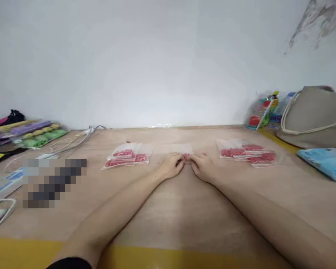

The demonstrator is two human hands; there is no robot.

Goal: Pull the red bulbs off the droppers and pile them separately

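Between my two hands a small clear plastic bag (179,148) lies flat on the table, with red pieces inside. My left hand (172,165) is closed at the bag's near left corner, thumb and fingers pinched together. Mirroring it, my right hand (204,167) pinches the near right corner. The fingertips hide part of the bag's near edge. To the left lie overlapping clear bags of red pieces (141,158). More such bags (232,152) overlap on the right, beyond my right hand. What the red pieces are is too small to tell.
A grey-beige bag with a cord (313,116) stands at the right, near a light blue packet (324,162) and colourful packaging (261,112). Cables (75,142), purple and green packs (42,136) and a pixelated dark object (56,183) are on the left. A white wall (168,67) closes the back.
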